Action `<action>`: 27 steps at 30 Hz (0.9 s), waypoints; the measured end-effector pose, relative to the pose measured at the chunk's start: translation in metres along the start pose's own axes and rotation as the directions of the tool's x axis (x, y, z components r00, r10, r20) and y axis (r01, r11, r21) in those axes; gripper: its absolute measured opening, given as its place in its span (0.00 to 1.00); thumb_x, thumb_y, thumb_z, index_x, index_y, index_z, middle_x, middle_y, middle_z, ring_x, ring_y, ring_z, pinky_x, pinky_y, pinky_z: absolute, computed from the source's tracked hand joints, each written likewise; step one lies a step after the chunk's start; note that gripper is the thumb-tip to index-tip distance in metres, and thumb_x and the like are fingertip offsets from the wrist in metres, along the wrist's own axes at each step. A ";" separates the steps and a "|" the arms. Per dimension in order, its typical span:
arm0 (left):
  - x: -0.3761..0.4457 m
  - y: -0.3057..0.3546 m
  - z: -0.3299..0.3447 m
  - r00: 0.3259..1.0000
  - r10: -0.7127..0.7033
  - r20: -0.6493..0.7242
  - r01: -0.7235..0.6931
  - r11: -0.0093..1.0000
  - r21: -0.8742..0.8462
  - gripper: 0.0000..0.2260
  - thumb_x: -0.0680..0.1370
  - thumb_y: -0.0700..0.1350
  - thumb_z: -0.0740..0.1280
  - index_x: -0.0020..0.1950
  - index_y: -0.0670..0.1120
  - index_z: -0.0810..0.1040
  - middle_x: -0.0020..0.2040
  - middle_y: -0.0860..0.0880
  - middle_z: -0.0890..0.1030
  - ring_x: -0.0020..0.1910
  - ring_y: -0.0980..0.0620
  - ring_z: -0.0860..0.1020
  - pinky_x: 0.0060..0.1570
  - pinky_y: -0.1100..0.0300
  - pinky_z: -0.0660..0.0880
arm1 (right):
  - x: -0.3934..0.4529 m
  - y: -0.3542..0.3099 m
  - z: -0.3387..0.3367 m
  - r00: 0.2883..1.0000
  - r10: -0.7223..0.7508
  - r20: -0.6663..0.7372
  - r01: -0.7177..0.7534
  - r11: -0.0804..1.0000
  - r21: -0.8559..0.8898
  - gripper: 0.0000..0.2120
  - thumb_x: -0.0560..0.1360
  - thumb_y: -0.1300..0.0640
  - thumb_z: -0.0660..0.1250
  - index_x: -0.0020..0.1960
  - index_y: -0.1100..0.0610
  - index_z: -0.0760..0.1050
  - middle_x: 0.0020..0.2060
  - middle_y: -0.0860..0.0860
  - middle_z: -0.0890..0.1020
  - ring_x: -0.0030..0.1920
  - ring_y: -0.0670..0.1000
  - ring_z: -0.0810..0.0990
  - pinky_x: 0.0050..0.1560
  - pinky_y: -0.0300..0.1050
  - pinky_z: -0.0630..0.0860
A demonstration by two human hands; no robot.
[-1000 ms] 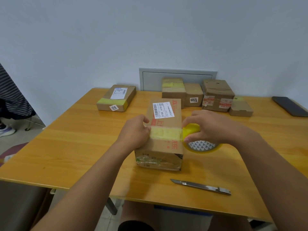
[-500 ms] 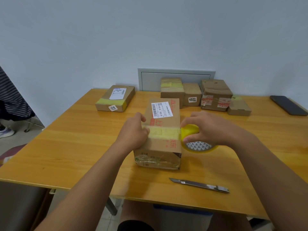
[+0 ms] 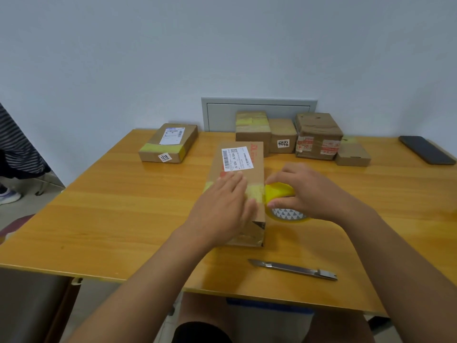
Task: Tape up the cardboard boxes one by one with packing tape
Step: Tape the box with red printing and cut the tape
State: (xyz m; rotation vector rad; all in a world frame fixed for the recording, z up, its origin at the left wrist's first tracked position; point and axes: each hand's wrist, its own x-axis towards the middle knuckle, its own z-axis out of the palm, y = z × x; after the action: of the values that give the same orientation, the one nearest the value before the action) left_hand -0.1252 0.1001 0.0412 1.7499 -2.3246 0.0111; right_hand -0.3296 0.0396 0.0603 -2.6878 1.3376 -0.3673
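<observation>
A long cardboard box (image 3: pixel 243 167) with a white shipping label stands in the middle of the wooden table (image 3: pixel 123 206). A strip of yellow tape (image 3: pixel 254 193) runs across its top. My left hand (image 3: pixel 222 206) lies flat on the box top with straight fingers pressing the tape. My right hand (image 3: pixel 311 191) grips the yellow tape roll (image 3: pixel 282 201), held against the box's right side with the tape still joined to the strip.
A metal utility knife (image 3: pixel 294 269) lies near the table's front edge. A flat taped box (image 3: pixel 169 146) sits at the back left. Several boxes (image 3: pixel 319 134) stand in a row at the back wall. A dark phone (image 3: pixel 426 149) lies far right. A person's shoe (image 3: pixel 8 194) shows at left.
My left hand has moved from gripping the box's left edge onto its top, now flat over the tape. My right hand with the roll has stayed at the box's right side.
</observation>
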 end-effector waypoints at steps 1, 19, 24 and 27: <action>-0.001 0.000 0.003 0.997 0.013 0.074 -0.012 1.000 -0.013 0.30 0.84 0.60 0.48 0.81 0.45 0.51 0.81 0.46 0.52 0.80 0.51 0.48 0.76 0.58 0.46 | -0.001 0.001 0.001 1.000 0.001 -0.006 -0.001 1.000 0.010 0.25 0.72 0.39 0.70 0.67 0.44 0.73 0.59 0.46 0.74 0.58 0.45 0.68 0.54 0.42 0.68; -0.006 -0.009 0.025 0.993 0.048 0.108 -0.068 0.981 0.183 0.44 0.73 0.76 0.50 0.80 0.56 0.39 0.80 0.47 0.36 0.78 0.46 0.32 0.77 0.45 0.37 | -0.028 0.022 0.035 0.972 0.047 -0.232 -0.017 0.992 0.128 0.36 0.73 0.47 0.72 0.77 0.43 0.59 0.68 0.49 0.66 0.66 0.49 0.64 0.59 0.42 0.66; -0.003 -0.011 0.024 0.987 0.091 0.131 -0.110 0.983 0.148 0.42 0.72 0.76 0.53 0.79 0.61 0.38 0.81 0.54 0.41 0.79 0.49 0.40 0.77 0.45 0.43 | -0.028 0.029 0.043 0.962 0.034 -0.272 0.005 0.990 0.140 0.33 0.77 0.55 0.69 0.77 0.45 0.58 0.66 0.51 0.69 0.62 0.50 0.70 0.52 0.42 0.69; -0.001 -0.011 0.023 0.986 0.099 0.134 -0.117 0.984 0.136 0.42 0.72 0.76 0.55 0.77 0.65 0.38 0.81 0.53 0.41 0.79 0.48 0.40 0.77 0.44 0.43 | -0.026 0.028 0.043 0.959 0.050 -0.279 -0.011 0.990 0.143 0.33 0.77 0.60 0.67 0.77 0.46 0.59 0.65 0.52 0.71 0.60 0.52 0.71 0.50 0.44 0.72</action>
State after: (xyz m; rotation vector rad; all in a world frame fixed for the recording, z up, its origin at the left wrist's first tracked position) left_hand -0.1186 0.0947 0.0170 1.7327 -2.5671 0.0902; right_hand -0.3550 0.0433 0.0090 -2.5673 1.3611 -0.8356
